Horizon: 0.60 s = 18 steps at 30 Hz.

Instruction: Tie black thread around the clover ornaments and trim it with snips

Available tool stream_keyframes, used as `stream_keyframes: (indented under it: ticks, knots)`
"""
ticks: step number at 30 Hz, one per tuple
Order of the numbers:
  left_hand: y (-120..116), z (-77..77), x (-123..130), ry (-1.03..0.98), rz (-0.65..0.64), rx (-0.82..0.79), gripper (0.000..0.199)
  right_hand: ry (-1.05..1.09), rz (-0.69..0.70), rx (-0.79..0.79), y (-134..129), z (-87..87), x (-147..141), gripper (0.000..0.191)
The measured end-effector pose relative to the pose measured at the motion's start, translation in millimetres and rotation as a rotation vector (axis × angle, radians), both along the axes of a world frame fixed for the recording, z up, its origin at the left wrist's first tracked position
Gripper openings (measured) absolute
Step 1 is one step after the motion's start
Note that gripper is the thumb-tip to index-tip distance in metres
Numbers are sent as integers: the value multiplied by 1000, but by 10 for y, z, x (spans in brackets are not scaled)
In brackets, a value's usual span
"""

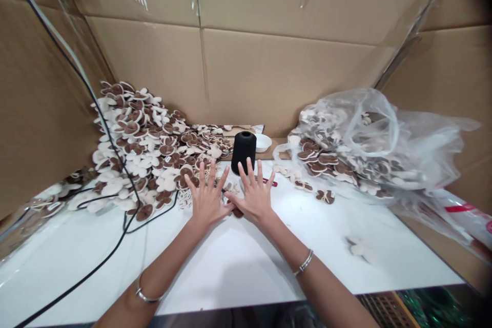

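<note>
Brown fabric patch (238,212), largely hidden by the thumbs, lies on the white table (230,277) between the left hand (209,201) and the right hand (257,200). Both hands are held palm down with the fingers fanned wide, gripping nothing; whether a thumb touches the patch, I cannot tell.

How far along the work is can only be judged roughly. Nothing is being worked at this instant, and a great many pieces lie about: a heap of brown-and-cream flower-shaped patches (167,146) on the left, and more inside and spilling from a clear plastic bag (378,130) on the right. Which pile is finished — if either is — does not show. One small patch (325,196) near the bag seems to have pale cord across it, and another pale patch (359,248) farther right is blurred.

The black thread cone (243,151) stands just beyond the fingertips, with a white bowl (263,142) behind it and a red-handled tool (271,183) beside it. A black cable (111,253) hangs across the left heap and could snag an arm reaching there.
</note>
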State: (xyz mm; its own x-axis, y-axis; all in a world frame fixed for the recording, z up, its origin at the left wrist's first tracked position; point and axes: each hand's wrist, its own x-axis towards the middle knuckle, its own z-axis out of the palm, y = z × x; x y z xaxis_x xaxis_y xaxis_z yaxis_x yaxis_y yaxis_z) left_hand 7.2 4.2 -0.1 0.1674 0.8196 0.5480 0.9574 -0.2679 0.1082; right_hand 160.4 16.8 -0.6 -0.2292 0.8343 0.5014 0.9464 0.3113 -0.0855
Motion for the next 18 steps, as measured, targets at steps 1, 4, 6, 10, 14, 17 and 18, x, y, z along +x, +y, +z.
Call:
stream_keyframes:
  ticks: [1, 4, 6, 10, 14, 17, 18]
  knots:
    - [-1, 1, 3, 1, 0, -4, 84, 2, -3, -2, -2, 2, 1, 84]
    - [-4, 13, 10, -14, -14, -7, 80, 23, 3, 5, -12, 25, 5, 80]
    - [2, 20, -8, -50, -35, 3, 71, 71, 15, 23, -13, 46, 13, 72]
    - [37, -6, -134, -196, -264, 1, 35, 243, 76, 50, 21, 50, 58, 40]
    - [44, -44, -270, -331, -531, -187, 19, 351, 305, -97, 34, -4, 131, 14]
    - [19, -34, -298, -314, -613, -259, 15, 369, 463, -205, 6, -50, 164, 11]
    - [11, -27, -297, -291, -626, -265, 13, 360, 496, -220, -3, -63, 167, 10]
